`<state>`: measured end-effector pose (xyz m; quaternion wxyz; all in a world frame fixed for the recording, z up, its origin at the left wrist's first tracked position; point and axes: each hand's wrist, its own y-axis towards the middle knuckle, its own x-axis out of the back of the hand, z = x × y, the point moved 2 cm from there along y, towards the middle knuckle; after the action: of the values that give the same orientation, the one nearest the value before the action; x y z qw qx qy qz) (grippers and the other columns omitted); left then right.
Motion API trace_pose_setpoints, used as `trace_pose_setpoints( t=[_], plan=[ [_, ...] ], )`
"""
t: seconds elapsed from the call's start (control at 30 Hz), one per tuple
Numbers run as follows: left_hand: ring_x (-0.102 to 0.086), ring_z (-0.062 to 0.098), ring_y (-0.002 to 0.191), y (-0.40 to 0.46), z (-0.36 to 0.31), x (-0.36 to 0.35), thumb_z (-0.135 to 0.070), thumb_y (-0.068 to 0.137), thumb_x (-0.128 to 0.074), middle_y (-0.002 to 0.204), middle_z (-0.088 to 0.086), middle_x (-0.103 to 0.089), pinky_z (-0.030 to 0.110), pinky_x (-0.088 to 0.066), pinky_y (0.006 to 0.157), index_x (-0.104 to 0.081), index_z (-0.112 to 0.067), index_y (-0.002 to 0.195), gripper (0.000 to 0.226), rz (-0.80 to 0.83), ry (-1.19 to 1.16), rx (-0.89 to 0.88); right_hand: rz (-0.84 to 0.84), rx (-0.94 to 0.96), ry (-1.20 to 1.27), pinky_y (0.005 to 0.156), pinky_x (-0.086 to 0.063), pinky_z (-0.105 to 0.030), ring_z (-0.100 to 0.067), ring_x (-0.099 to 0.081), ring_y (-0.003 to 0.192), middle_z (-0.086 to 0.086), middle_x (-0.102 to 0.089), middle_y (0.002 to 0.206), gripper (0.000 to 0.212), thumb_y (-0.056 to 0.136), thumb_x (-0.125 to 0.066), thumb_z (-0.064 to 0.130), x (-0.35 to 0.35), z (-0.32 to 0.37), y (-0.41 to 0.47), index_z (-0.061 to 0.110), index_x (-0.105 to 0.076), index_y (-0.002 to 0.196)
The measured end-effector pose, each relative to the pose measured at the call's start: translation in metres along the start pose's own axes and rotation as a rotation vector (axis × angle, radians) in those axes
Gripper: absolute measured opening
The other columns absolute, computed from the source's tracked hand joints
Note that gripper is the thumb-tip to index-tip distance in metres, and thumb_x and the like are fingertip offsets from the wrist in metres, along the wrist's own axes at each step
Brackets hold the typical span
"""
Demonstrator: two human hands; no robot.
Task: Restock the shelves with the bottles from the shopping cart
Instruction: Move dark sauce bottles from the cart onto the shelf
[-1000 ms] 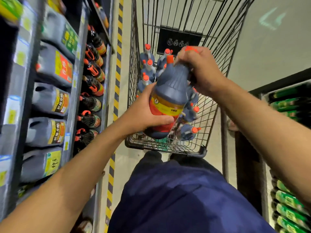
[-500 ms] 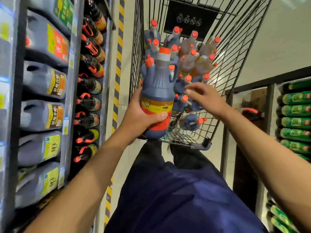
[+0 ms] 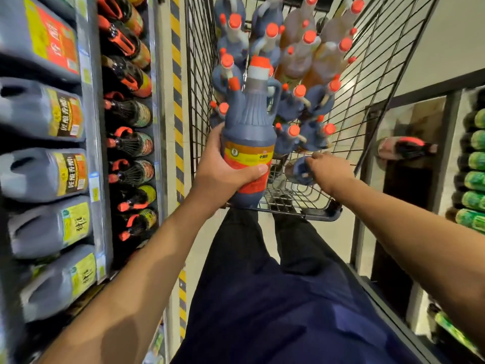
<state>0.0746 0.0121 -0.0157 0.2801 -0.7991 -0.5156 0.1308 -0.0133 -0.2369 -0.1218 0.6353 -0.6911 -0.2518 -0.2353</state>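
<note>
My left hand (image 3: 223,169) grips a dark bottle (image 3: 250,122) with an orange cap and a red and yellow label, held upright over the near end of the wire shopping cart (image 3: 367,82). My right hand (image 3: 328,170) is down inside the cart, its fingers curled around a dark bottle lying on its side (image 3: 298,170) on the cart floor. Several more dark and amber bottles with orange caps (image 3: 296,64) stand in the cart beyond it.
Shelves on the left (image 3: 91,122) hold large grey jugs (image 3: 42,111) and rows of dark bottles with orange handles (image 3: 131,143). A yellow and black striped strip (image 3: 177,82) runs between shelf and cart. Green bottles (image 3: 475,158) fill the right shelf. My legs stand behind the cart.
My right hand let go of the top of the held bottle and went down into the cart onto a lying bottle. My left hand now holds the first bottle alone, more upright.
</note>
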Motion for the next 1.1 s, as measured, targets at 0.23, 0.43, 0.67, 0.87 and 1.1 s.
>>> trace_pose_setpoints(
  t=[0.23,0.43,0.67,0.87,1.1],
  plan=[
    [-0.07,0.007,0.093,0.004,0.007,-0.004,-0.022,0.065,-0.086,0.11,-0.005,-0.068,0.021,-0.055,0.077,-0.05,-0.019,0.132,0.076,-0.029,-0.002,-0.002,-0.053,0.026,0.066,0.068,-0.046,-0.035,-0.035,-0.068,0.1,-0.012,-0.07,0.109,0.024,0.095,-0.063,0.018,-0.002,-0.008,0.012,0.018,-0.063,0.119],
    [-0.07,0.009,0.095,-0.001,0.006,0.004,-0.023,0.067,-0.087,0.111,-0.006,-0.069,0.02,-0.056,0.076,-0.052,-0.023,0.131,0.073,0.002,0.019,0.017,-0.061,0.043,0.362,0.073,-0.05,-0.037,-0.033,-0.061,0.087,-0.011,-0.067,0.092,0.032,0.088,-0.072,0.031,0.012,-0.011,0.016,0.015,-0.067,0.116],
    [-0.071,0.013,0.098,-0.012,-0.006,0.026,-0.031,0.061,-0.092,0.112,-0.005,-0.071,0.032,-0.059,0.082,-0.054,-0.033,0.125,0.075,-0.015,0.012,0.023,-0.164,0.297,0.36,0.066,-0.036,-0.032,-0.019,-0.048,0.073,0.004,-0.049,0.074,0.032,0.089,-0.073,0.039,0.095,-0.028,-0.032,0.016,-0.068,0.111],
    [-0.072,0.023,0.096,-0.036,-0.058,0.049,-0.039,0.048,-0.087,0.107,0.003,-0.074,0.041,-0.058,0.083,-0.057,-0.031,0.12,0.078,-0.063,-0.089,-0.072,-0.286,0.5,0.76,0.06,-0.048,-0.02,-0.001,-0.061,0.066,0.001,-0.067,0.074,0.029,0.081,-0.081,0.042,0.259,-0.077,-0.134,0.027,-0.076,0.105],
    [-0.071,0.026,0.094,-0.069,-0.119,0.039,-0.024,0.053,-0.083,0.11,0.009,-0.073,0.043,-0.059,0.079,-0.054,-0.03,0.13,0.083,-0.187,-0.326,-0.317,0.046,0.38,2.245,0.095,-0.053,-0.059,-0.015,-0.075,0.08,-0.008,-0.073,0.113,0.035,0.096,-0.063,0.026,0.218,0.018,-0.117,0.015,-0.06,0.129]
  ],
)
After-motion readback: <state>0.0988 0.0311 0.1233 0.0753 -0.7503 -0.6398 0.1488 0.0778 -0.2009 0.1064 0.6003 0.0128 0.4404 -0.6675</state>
